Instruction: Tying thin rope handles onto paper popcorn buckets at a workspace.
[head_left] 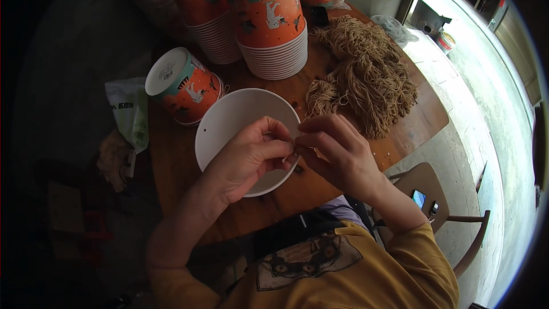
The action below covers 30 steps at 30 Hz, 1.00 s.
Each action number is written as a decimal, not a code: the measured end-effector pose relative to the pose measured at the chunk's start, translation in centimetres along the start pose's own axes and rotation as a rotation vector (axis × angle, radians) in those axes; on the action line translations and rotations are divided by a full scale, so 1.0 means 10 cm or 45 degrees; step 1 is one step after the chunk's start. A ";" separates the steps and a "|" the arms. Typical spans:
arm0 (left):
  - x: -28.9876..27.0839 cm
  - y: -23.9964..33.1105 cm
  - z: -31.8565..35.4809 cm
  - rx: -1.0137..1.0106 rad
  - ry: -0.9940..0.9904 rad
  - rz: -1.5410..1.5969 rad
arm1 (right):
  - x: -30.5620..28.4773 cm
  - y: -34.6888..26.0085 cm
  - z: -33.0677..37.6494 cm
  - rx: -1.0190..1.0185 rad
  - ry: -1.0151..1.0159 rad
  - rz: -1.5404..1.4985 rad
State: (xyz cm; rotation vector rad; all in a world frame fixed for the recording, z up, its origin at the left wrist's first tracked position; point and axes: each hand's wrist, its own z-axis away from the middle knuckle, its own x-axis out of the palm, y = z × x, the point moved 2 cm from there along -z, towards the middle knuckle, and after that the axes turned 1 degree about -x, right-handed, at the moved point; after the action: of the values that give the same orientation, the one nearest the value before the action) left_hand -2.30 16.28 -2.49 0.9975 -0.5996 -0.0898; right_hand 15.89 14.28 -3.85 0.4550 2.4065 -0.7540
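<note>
A white bucket (pixel 234 115) sits tilted on the table in front of me, its open mouth facing up toward me. A small round hole shows in its wall near the left rim. My left hand (pixel 249 157) reaches over the mouth, thumb and fingers pinched together at the right rim. From the other side, my right hand (pixel 340 151) meets it with its fingertips closed. Between the fingertips is a short bit of thin tan cord (pixel 295 147), mostly hidden by the fingers. A heap of tan cords (pixel 366 80) lies beyond my right hand.
Nested stacks of orange-and-green printed buckets (pixel 266 11) stand upside down at the back. A shorter printed stack (pixel 183 86) leans at the left of the wooden table (pixel 423 114). A chair (pixel 420 186) at the right holds a phone (pixel 419 198). A plastic bag (pixel 128 109) hangs at the left.
</note>
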 end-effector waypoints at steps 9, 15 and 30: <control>0.07 0.01 0.02 0.113 -0.012 -0.273 | 0.05 0.07 0.02 0.343 0.068 -0.491; 0.12 0.00 0.04 0.291 0.078 -0.606 | 0.01 0.05 0.02 0.738 -0.140 -0.839; 0.16 -0.01 0.09 0.764 0.185 -1.392 | 0.04 0.00 -0.03 0.376 -0.084 -0.325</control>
State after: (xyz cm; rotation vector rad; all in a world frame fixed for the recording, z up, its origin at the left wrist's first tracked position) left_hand -1.43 14.98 -1.53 1.8136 0.1349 -0.8309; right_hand 15.50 14.47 -3.89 0.2323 2.3250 -1.2272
